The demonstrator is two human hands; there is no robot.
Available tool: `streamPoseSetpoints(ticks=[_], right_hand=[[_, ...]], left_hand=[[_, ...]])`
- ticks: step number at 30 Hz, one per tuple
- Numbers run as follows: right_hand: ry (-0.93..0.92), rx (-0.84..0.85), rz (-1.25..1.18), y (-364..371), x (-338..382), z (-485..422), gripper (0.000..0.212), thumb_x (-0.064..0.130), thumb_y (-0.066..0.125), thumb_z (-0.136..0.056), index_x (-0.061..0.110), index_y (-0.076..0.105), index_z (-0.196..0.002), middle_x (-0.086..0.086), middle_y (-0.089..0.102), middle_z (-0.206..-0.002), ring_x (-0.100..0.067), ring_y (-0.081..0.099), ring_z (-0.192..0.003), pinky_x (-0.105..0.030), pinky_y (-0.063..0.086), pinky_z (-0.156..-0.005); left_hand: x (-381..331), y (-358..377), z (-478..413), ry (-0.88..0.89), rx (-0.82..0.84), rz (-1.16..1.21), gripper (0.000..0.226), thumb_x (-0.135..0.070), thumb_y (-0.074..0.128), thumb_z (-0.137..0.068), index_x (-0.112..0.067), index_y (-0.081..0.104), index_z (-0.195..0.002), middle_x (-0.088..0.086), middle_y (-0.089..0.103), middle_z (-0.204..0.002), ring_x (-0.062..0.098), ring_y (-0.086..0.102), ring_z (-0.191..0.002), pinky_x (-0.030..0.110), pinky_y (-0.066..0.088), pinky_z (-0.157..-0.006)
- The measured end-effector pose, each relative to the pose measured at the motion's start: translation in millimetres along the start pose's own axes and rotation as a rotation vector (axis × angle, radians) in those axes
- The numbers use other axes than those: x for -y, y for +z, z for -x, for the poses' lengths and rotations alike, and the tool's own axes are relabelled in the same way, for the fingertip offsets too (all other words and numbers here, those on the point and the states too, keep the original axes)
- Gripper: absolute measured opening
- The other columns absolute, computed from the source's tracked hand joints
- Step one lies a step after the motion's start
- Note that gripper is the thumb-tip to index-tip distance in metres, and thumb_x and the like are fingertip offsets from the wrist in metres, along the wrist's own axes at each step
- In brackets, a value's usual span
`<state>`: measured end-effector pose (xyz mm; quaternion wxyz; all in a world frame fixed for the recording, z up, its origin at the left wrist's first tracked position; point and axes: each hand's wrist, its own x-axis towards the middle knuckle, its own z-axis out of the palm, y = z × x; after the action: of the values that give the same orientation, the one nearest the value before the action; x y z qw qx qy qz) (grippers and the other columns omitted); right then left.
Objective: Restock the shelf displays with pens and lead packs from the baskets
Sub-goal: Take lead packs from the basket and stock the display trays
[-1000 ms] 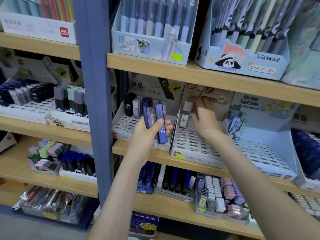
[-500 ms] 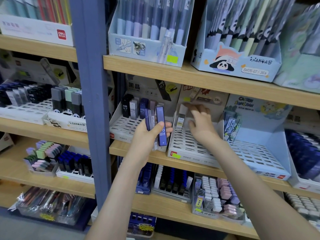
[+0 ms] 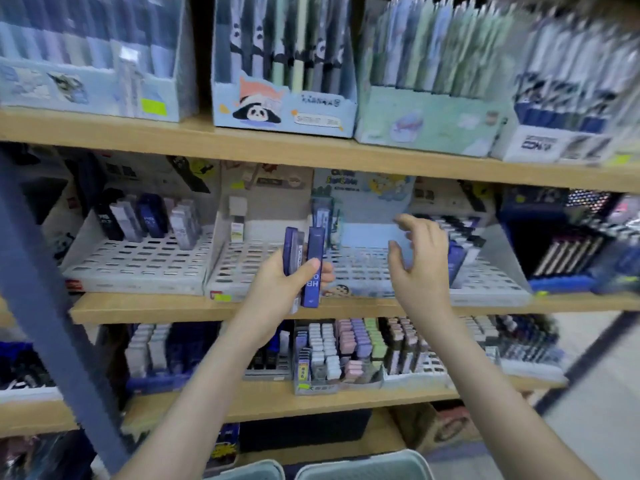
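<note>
Left hand [image 3: 277, 289] grips a clutch of dark blue lead packs [image 3: 316, 244] upright, at least two showing, thumb across the one marked HB, just above the front edge of the middle shelf [image 3: 156, 308]. Right hand [image 3: 417, 265] is empty, fingers spread and loosely bent, in front of the pale blue tray [image 3: 360, 271]. One white pack [image 3: 237, 225] stands alone at the back of the white tray [image 3: 235, 270] beside it. Two baskets [image 3: 363, 467] peek in at the bottom.

Head cam, fwd-down, close to shelves [image 3: 311, 157]
</note>
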<state>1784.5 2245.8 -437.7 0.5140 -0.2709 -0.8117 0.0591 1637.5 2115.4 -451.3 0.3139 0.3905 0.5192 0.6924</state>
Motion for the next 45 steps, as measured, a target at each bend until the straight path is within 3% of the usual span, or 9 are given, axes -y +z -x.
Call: streamPoseSetpoints(ticks=[6, 13, 21, 27, 31, 37, 39, 41, 45], right_hand=[[0.262, -0.163, 0.124, -43.4, -65.1, 8.3, 0.031, 0.004, 0.057, -0.09, 0.002, 0.051, -0.121, -0.016, 0.051, -0.112, -0.02, 0.036, -0.107, -0.018, 0.023, -0.084], [0.203, -0.005, 0.036, -56.3, -97.7, 17.8, 0.025, 0.006, 0.049, -0.096, 0.01, 0.055, -0.119, 0.006, 0.047, -0.109, -0.007, 0.04, -0.105, -0.018, 0.029, -0.087], [0.096, -0.093, 0.138, -60.0, -103.8, 22.6, 0.037, -0.003, 0.051, -0.089, 0.009, 0.057, -0.124, -0.008, 0.052, -0.117, -0.015, 0.035, -0.105, -0.015, 0.022, -0.087], [0.16, 0.096, -0.254, -64.8, -45.7, 15.4, 0.025, 0.027, 0.056, -0.093, 0.021, 0.057, -0.118, 0.006, 0.056, -0.097, -0.008, 0.05, -0.087, -0.013, 0.039, -0.075], [0.5, 0.38, -0.586, -57.8, -20.4, 7.7, 0.004, 0.023, 0.065, -0.089, 0.021, 0.063, -0.091, -0.005, 0.061, -0.086, -0.018, 0.061, -0.07, -0.037, 0.056, -0.063], [0.545, 0.203, -0.816, -54.8, -13.9, 8.3, 0.006, 0.008, 0.058, -0.092, 0.014, 0.058, -0.094, -0.002, 0.06, -0.081, -0.009, 0.056, -0.07, -0.021, 0.047, -0.068], [0.363, 0.209, -0.548, -50.9, -17.8, 13.1, 0.013, 0.014, 0.061, -0.091, 0.02, 0.057, -0.101, 0.001, 0.061, -0.097, -0.013, 0.056, -0.089, -0.025, 0.045, -0.076], [-0.057, 0.153, -0.047, -46.7, -24.7, 19.7, 0.026, 0.024, 0.061, -0.087, 0.024, 0.058, -0.113, 0.005, 0.054, -0.112, -0.016, 0.046, -0.104, -0.029, 0.035, -0.086], [-0.564, 0.128, 0.408, -52.4, -29.8, 32.6, 0.035, 0.01, 0.076, -0.074, 0.017, 0.064, -0.106, 0.0, 0.063, -0.103, -0.021, 0.045, -0.097, -0.034, 0.029, -0.081]], left_hand=[[5.0, 70.3, -16.3, 0.004, 0.081, -0.031, 0.013, -0.009, 0.051, -0.098, -0.01, 0.059, -0.109, -0.001, 0.075, -0.089, 0.017, 0.072, -0.086, 0.026, 0.058, -0.072], [11.6, 114.8, -18.9, -0.019, 0.119, -0.024, 0.014, -0.006, 0.049, -0.099, -0.005, 0.057, -0.11, 0.007, 0.071, -0.094, 0.011, 0.072, -0.079, 0.021, 0.057, -0.067], [21.7, 129.7, -18.1, -0.075, 0.144, 0.022, 0.019, -0.006, 0.05, -0.098, 0.003, 0.058, -0.113, 0.005, 0.074, -0.089, 0.016, 0.072, -0.082, 0.022, 0.056, -0.069], [18.5, 119.0, -7.6, -0.1, 0.209, 0.062, 0.019, -0.008, 0.054, -0.096, -0.009, 0.062, -0.113, 0.008, 0.074, -0.099, 0.023, 0.072, -0.091, 0.026, 0.056, -0.074], [14.9, 104.8, -2.1, -0.106, 0.268, -0.017, 0.018, -0.008, 0.055, -0.095, -0.018, 0.063, -0.109, 0.001, 0.074, -0.096, 0.019, 0.071, -0.09, 0.028, 0.055, -0.075], [5.5, 70.0, 6.6, -0.155, 0.281, 0.01, 0.016, -0.005, 0.054, -0.095, -0.005, 0.061, -0.109, 0.011, 0.074, -0.093, 0.021, 0.072, -0.086, 0.025, 0.058, -0.074], [4.1, 62.2, 9.0, -0.137, 0.245, -0.036, 0.013, -0.004, 0.054, -0.095, -0.007, 0.061, -0.105, 0.009, 0.074, -0.088, 0.018, 0.072, -0.08, 0.022, 0.057, -0.071], [1.6, 59.6, 9.9, -0.12, 0.237, -0.094, 0.014, -0.004, 0.054, -0.095, -0.007, 0.061, -0.107, 0.009, 0.073, -0.086, 0.016, 0.072, -0.076, 0.023, 0.058, -0.07], [-6.2, 67.6, 11.6, -0.111, 0.3, -0.164, 0.016, -0.006, 0.056, -0.095, -0.006, 0.063, -0.11, 0.016, 0.072, -0.095, 0.02, 0.072, -0.081, 0.026, 0.059, -0.075]])
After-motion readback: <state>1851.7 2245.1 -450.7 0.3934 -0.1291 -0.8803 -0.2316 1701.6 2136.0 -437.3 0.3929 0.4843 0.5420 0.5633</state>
